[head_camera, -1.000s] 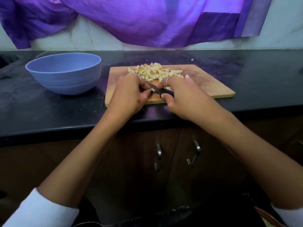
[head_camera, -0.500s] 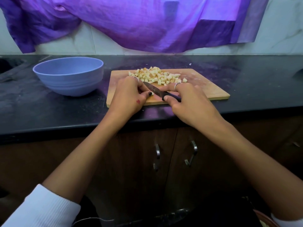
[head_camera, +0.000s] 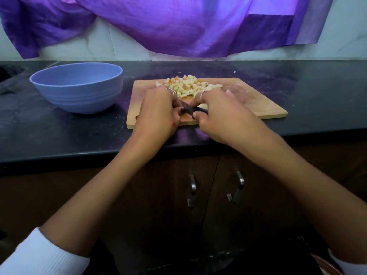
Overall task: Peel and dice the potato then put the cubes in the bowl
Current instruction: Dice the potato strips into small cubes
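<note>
head view — forward-down | close over counter (head_camera: 59,135) edge

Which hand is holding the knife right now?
The right hand grips the dark knife by its handle; the left hand rests beside the blade on the cutting board.

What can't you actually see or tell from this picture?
- Head view: the knife is mostly covered by both hands; only a dark sliver shows.
- What the left hand holds down is hidden under its fingers.
- The bowl interior is hidden by its near wall.
- The right hand fingertips are motion-blurred.
</note>
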Demonstrator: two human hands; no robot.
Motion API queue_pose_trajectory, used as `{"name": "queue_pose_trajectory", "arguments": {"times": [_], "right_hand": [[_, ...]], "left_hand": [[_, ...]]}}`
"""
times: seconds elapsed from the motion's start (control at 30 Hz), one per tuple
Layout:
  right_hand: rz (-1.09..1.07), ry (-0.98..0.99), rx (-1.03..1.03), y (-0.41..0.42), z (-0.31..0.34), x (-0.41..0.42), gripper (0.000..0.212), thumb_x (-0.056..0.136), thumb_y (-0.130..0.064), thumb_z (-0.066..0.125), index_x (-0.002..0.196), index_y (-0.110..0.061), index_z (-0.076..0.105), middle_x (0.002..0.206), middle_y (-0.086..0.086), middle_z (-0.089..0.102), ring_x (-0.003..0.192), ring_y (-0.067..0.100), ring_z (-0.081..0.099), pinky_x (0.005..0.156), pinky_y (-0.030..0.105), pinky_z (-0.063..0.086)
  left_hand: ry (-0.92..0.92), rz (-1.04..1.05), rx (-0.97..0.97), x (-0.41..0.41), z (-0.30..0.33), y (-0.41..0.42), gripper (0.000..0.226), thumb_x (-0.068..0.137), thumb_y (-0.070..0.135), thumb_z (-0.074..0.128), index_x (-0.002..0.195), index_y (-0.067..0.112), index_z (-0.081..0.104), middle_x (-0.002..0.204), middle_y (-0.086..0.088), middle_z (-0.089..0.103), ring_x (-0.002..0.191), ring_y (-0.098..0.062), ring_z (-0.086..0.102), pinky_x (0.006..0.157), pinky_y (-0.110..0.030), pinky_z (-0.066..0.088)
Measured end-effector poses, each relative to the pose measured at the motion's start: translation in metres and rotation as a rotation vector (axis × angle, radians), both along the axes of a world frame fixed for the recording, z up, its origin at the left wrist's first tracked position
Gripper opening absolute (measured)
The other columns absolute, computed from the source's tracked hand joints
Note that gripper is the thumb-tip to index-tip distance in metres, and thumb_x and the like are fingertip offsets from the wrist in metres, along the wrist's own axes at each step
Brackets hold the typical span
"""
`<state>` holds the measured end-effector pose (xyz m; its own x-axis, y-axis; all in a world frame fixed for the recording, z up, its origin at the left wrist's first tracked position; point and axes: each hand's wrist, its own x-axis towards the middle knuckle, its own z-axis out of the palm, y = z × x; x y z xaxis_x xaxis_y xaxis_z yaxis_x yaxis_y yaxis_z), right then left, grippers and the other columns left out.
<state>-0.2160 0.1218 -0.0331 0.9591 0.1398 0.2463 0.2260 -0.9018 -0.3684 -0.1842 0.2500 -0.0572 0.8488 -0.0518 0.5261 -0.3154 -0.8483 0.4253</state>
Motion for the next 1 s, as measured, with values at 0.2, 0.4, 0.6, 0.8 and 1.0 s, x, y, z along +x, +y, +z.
{"name": "queue_pose_trajectory", "arguments": {"times": [0.2,0.4,0.6,0.8,1.0], "right_hand": [[0.029,-0.109,-0.176,0.002,-0.009,-0.002,0.034,0.092,-0.024,0.056,0.126,-0.028,0.054,0.094,0.000,0.057,0.084,0.019,0.058,0.072,0.037,0.053],[0.061,-0.163,-0.406,-0.019,-0.011,0.003,0.054,0.091,-0.030,0.060,0.137,-0.048,0.038,0.121,0.000,0.061,0.107,0.025,0.057,0.080,0.037,0.050],[0.087,0.030,-0.076,-0.047,0.004,0.028,0.043,0.094,-0.036,0.054,0.133,-0.049,0.045,0.130,-0.002,0.054,0.109,0.021,0.055,0.089,0.037,0.047],[0.184,-0.054,0.106,-0.085,0.015,0.027,0.031,0.084,-0.042,0.059,0.114,-0.040,0.063,0.071,-0.010,0.061,0.064,0.010,0.057,0.062,0.027,0.046],[0.328,0.085,-0.008,-0.101,0.014,0.021,0.023,0.089,-0.052,0.055,0.111,-0.053,0.061,0.097,-0.037,0.063,0.089,-0.008,0.061,0.073,0.020,0.048]], "left_hand": [[-0.015,-0.017,0.018,-0.001,-0.003,0.001,0.015,0.089,0.014,0.061,0.093,0.007,0.074,0.097,-0.011,0.067,0.086,-0.026,0.061,0.079,-0.038,0.050],[-0.041,-0.008,0.016,0.007,-0.004,0.004,0.010,0.086,0.016,0.064,0.080,0.012,0.070,0.088,-0.001,0.057,0.086,-0.021,0.054,0.078,-0.035,0.044],[0.040,0.043,0.167,0.033,0.006,0.013,0.009,0.089,0.025,0.064,0.091,0.019,0.070,0.111,0.005,0.054,0.112,-0.019,0.038,0.082,-0.035,0.029],[0.068,-0.102,0.100,0.055,0.012,0.024,0.030,0.088,0.004,0.052,0.106,0.019,0.071,0.115,-0.002,0.059,0.112,-0.021,0.047,0.092,-0.042,0.044],[0.114,-0.108,-0.228,0.052,0.021,0.024,0.038,0.097,0.002,0.040,0.117,0.018,0.067,0.116,0.004,0.064,0.107,-0.006,0.056,0.085,-0.011,0.042]]}}
